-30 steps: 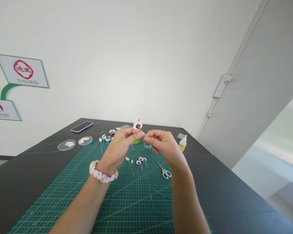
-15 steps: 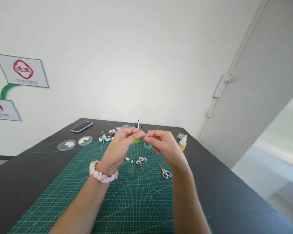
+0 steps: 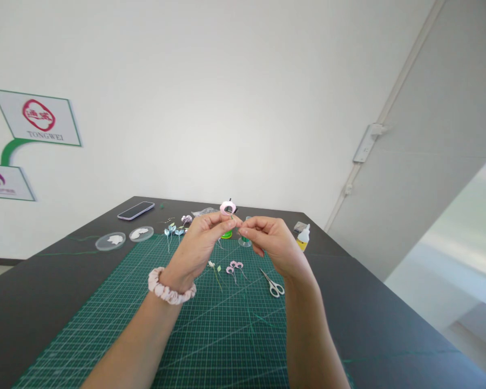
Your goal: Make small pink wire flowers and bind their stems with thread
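Note:
My left hand [image 3: 207, 232], a pale scrunchie [image 3: 171, 287] round its wrist, pinches the thin stem of a pink ring-shaped petal [image 3: 228, 208] between thumb and forefinger. The petal stands upright above the fingertips, its open middle facing me. Close on the right, my right hand [image 3: 267, 237] is closed in a pinch, its fingertips almost touching the left ones. What lies between them is too small to make out. Below the hands, several similar pink petals on wires [image 3: 235, 267] lie on the green cutting mat [image 3: 227, 335], beside a small white flower on a green stem [image 3: 214, 273].
White-handled scissors [image 3: 273, 283] lie right of the petals. A glue bottle [image 3: 303, 237] stands at the right. Clear dishes with white pieces [image 3: 110, 241], blue leaves on wires [image 3: 174, 231] and a phone [image 3: 136, 210] are at the left. A green spool [image 3: 245, 240] stands behind the hands.
The pink petal has turned from edge-on to facing me, so its ring shape shows. Both hands have stayed nearly in place.

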Tool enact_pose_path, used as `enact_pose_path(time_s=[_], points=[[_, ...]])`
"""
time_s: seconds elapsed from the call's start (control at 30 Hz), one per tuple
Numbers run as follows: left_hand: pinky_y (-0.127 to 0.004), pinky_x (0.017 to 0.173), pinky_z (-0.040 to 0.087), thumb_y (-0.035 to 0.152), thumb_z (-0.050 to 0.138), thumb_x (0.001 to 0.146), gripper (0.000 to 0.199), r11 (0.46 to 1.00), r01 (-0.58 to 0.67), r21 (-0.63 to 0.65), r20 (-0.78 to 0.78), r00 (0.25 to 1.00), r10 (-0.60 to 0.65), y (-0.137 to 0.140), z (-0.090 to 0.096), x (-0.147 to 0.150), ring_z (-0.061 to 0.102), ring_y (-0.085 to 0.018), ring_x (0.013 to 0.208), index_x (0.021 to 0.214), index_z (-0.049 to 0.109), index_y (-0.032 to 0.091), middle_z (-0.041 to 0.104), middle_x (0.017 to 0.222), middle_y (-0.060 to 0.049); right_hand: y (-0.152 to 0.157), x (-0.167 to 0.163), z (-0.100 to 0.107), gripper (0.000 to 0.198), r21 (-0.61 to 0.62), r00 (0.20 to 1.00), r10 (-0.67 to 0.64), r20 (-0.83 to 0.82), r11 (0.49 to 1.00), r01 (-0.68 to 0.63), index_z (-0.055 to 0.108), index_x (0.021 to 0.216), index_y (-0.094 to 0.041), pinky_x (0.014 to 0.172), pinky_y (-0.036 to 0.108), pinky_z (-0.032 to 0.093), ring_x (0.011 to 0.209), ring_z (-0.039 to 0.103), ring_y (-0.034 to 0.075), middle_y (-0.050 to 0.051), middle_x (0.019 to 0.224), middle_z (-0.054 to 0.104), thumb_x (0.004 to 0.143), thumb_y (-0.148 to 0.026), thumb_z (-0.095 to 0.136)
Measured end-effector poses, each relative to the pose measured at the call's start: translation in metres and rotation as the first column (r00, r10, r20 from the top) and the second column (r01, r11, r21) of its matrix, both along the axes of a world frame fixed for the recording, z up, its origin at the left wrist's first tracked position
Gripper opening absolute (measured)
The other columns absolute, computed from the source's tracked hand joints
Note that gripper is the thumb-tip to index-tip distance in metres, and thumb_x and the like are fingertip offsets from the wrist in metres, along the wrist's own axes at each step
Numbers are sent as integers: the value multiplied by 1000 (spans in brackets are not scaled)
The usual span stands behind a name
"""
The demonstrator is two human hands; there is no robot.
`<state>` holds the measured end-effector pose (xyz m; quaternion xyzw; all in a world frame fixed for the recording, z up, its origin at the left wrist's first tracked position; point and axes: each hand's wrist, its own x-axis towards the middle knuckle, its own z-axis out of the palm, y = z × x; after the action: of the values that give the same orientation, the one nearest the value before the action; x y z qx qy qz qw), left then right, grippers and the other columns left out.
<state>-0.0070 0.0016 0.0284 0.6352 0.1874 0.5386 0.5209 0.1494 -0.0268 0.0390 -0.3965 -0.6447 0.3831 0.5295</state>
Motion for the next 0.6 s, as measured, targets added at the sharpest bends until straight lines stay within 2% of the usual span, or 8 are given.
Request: enact_pose_path(time_s=[0.6], points=[[-32,83,41,29,65,80,14,1000,1,0,-4,1000,-1,-2,2,1,53,-17,85,69,70,21,64,85,-3,0,-1,1,18,-19,999,23,-25,1000,-23,68,68,-17,39,24,19,39,32,4,-5,53,51,70,-35,70]])
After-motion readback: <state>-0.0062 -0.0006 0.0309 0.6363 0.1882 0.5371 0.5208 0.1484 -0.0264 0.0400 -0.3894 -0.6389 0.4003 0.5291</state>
